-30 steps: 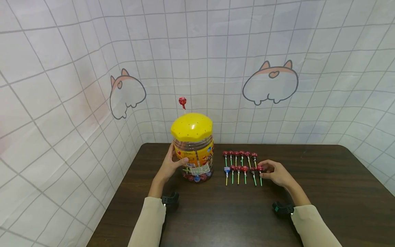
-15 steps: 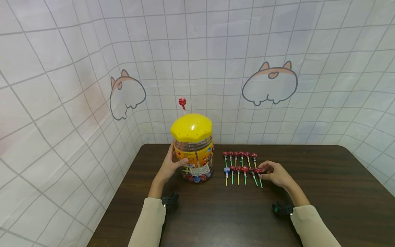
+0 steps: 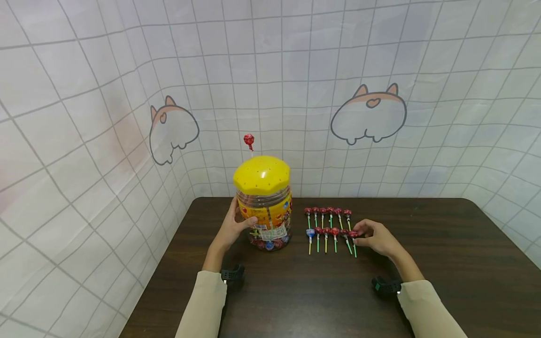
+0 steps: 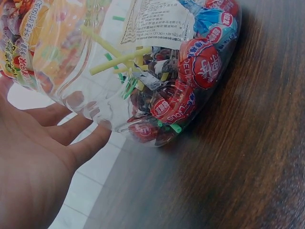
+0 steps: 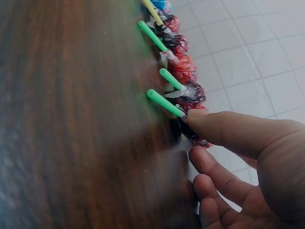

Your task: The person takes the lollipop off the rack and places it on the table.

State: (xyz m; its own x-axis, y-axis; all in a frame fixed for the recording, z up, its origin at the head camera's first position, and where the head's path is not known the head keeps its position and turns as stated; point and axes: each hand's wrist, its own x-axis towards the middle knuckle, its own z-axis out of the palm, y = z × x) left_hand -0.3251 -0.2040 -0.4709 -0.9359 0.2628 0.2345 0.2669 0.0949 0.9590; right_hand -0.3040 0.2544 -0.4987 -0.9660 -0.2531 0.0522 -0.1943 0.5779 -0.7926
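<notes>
A clear plastic jar [image 3: 274, 213] with a yellow lid [image 3: 262, 176] and several wrapped lollipops inside stands on the table. My left hand [image 3: 230, 226] grips its left side, thumb on the front and fingers round the back; the left wrist view shows those fingers [image 4: 93, 143] against the clear wall. Right of the jar, lollipops lie in two rows, heads away from me. My right hand [image 3: 377, 238] pinches the rightmost red lollipop [image 3: 355, 249] of the front row at its head. In the right wrist view its green stick [image 5: 164, 103] pokes out beside the thumb [image 5: 214, 125].
The back row [image 3: 330, 212] holds several red lollipops. A blue lollipop [image 3: 310, 233] starts the front row at the left. One red lollipop [image 3: 249, 140] stands upright above the lid. The dark wooden table [image 3: 304, 300] meets a white gridded cloth wall [image 3: 296, 94].
The rightmost front lollipop has slid slightly left against its neighbour, whose stick now slants more. My right hand still holds it; the left hand and jar stay in place.
</notes>
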